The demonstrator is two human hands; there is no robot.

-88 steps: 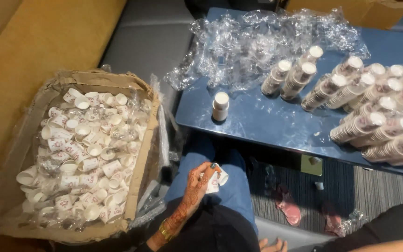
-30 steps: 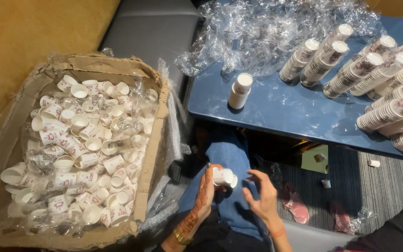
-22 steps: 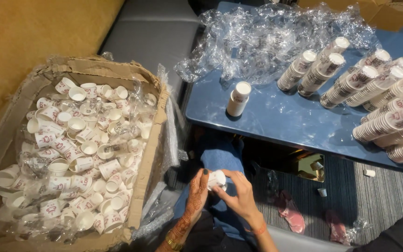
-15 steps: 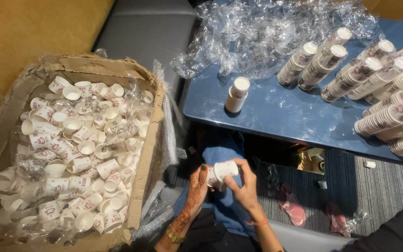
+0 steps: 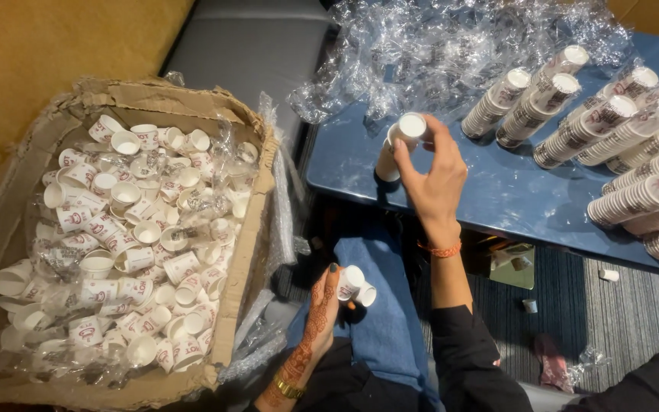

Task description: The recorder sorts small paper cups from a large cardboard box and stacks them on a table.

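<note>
Your right hand [image 5: 430, 179] grips the top of a short upright stack of white paper cups [image 5: 398, 145] on the blue bench [image 5: 497, 198]. Your left hand [image 5: 322, 305] holds two small white paper cups [image 5: 356, 284].

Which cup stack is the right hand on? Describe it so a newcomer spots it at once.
Start at the blue table; go to its near-left corner, below the crumpled plastic wrap. One short stack stands upright there, the right hand pinching its top cup. The other stacks lie on their sides farther right.

The cup rows [image 5: 650, 191] run off the right edge — their full count unseen.
</note>
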